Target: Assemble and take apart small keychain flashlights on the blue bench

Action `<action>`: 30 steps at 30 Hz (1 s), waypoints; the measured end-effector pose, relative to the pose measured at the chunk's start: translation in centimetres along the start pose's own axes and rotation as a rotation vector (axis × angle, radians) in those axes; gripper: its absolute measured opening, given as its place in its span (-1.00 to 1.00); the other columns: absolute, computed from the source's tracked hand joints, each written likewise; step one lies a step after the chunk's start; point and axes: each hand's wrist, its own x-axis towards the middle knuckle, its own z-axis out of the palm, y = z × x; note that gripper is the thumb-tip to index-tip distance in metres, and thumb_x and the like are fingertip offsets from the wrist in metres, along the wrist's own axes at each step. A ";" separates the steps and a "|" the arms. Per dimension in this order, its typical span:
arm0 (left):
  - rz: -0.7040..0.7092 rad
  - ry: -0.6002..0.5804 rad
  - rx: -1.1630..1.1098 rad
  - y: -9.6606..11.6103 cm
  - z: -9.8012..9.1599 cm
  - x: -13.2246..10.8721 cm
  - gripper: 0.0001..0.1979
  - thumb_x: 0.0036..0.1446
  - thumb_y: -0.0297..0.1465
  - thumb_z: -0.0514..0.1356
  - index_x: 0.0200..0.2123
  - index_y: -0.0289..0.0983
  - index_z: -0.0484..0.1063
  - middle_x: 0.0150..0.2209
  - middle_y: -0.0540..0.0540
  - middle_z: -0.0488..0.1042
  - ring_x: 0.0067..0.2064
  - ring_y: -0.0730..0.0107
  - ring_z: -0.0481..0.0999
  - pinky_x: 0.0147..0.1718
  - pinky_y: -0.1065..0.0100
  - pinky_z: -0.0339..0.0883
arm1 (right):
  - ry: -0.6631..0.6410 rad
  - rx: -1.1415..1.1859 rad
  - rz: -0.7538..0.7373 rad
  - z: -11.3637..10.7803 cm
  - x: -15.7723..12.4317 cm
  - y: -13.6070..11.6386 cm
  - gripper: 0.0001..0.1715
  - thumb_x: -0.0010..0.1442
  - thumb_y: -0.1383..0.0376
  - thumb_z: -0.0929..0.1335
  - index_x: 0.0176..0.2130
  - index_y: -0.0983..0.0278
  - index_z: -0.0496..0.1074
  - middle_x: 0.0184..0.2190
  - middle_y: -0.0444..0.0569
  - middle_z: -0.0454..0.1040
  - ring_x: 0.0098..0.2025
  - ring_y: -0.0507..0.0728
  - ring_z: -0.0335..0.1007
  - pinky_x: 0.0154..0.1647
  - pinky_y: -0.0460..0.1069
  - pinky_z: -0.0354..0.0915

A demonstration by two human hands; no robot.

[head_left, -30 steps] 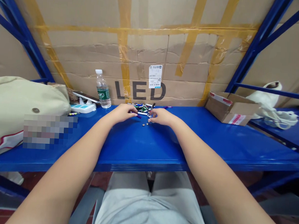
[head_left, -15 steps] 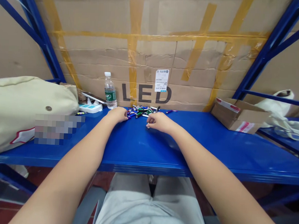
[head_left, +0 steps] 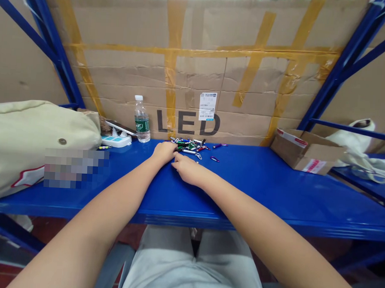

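A pile of small metallic pen-like keychains (head_left: pixel 192 151), in green, blue, silver and red with small clips, lies on the blue table (head_left: pixel 251 185) near the cardboard. My left hand (head_left: pixel 165 153) rests at the pile's left front edge, its fingers curled in against the dark and green pieces. My right hand (head_left: pixel 189 169) is just in front of the pile, its bent fingers close to the left fingertips. What either hand grips is too small or hidden. A purple carabiner clip (head_left: pixel 215 159) lies apart on the right, below a purple keychain (head_left: pixel 220 146).
Behind the pile stands a large cardboard sheet (head_left: pixel 189 79) marked LED. A water bottle (head_left: pixel 142 122) and white power strip (head_left: pixel 117 141) are at back left, beside a cream bag (head_left: pixel 41 127). A small open carton (head_left: pixel 308 152) sits on the right.
My right hand has moved left and slightly nearer me, uncovering the silver keychain and the loose carabiner. My left hand has moved right, to the pile's front edge.
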 end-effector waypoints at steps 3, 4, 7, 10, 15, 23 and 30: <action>-0.017 0.032 -0.036 -0.5 -0.5 0.2 -0.75 0.08 -0.34 0.11 -0.21 -0.22 0.53 -0.16 -0.17 0.54 -0.13 0.10 0.50 -0.19 0.25 0.33 | -0.059 -0.114 0.027 -0.5 -0.4 -0.9 -0.72 0.19 0.48 0.19 -0.32 0.37 0.46 -0.12 0.17 0.35 -0.23 0.16 0.25 -0.22 0.01 0.19; -0.023 0.055 -0.066 -0.7 -0.8 0.2 -0.74 0.08 -0.34 0.11 -0.20 -0.22 0.53 -0.17 -0.16 0.55 -0.13 0.12 0.50 -0.18 0.26 0.33 | -0.072 -0.114 0.022 -0.6 -0.5 -1.1 -0.71 0.19 0.49 0.19 -0.31 0.37 0.48 -0.16 0.15 0.36 -0.25 0.14 0.26 -0.24 -0.01 0.19; -0.039 0.175 -0.203 -1.4 -1.8 0.1 -0.76 0.07 -0.36 0.13 -0.24 -0.24 0.56 -0.21 -0.12 0.57 -0.17 0.18 0.51 -0.17 0.30 0.33 | -0.077 -0.056 0.002 -0.9 -0.5 -1.0 -0.69 0.19 0.51 0.20 -0.27 0.37 0.51 -0.24 0.09 0.38 -0.29 0.09 0.28 -0.26 -0.06 0.17; -0.078 0.309 -0.343 -1.8 -2.9 -0.5 -0.78 0.08 -0.34 0.16 -0.27 -0.26 0.56 -0.24 -0.10 0.58 -0.21 0.24 0.52 -0.20 0.33 0.35 | -0.038 -0.016 0.044 -0.8 0.0 -0.8 -0.68 0.19 0.49 0.22 -0.23 0.35 0.54 -0.25 0.07 0.41 -0.27 0.08 0.31 -0.25 -0.08 0.17; -0.172 0.419 -0.521 -1.7 -4.2 -1.1 -0.78 0.07 -0.31 0.19 -0.27 -0.27 0.56 -0.27 -0.09 0.59 -0.25 0.28 0.53 -0.24 0.36 0.37 | 0.011 -0.089 0.116 -0.5 1.3 -0.5 -0.71 0.21 0.41 0.24 -0.26 0.38 0.54 -0.28 0.09 0.44 -0.28 0.10 0.35 -0.25 -0.07 0.20; -0.109 0.445 -0.684 -1.0 -4.6 -1.0 -0.76 0.06 -0.29 0.21 -0.25 -0.30 0.55 -0.24 -0.12 0.58 -0.21 0.27 0.53 -0.20 0.33 0.37 | 0.169 0.033 0.180 0.0 1.7 0.5 -0.80 0.19 0.25 0.30 -0.30 0.31 0.46 -0.28 0.06 0.47 -0.24 0.15 0.40 -0.23 -0.01 0.24; -0.015 0.271 -0.974 0.0 -4.4 -1.4 -0.69 0.01 -0.23 0.26 -0.21 -0.30 0.52 -0.22 -0.14 0.57 -0.18 0.27 0.53 -0.14 0.27 0.36 | 0.596 0.631 0.598 -1.4 0.3 4.2 -0.49 0.16 0.16 0.32 0.02 0.36 0.19 -0.28 0.01 0.46 -0.31 0.09 0.41 -0.31 -0.02 0.31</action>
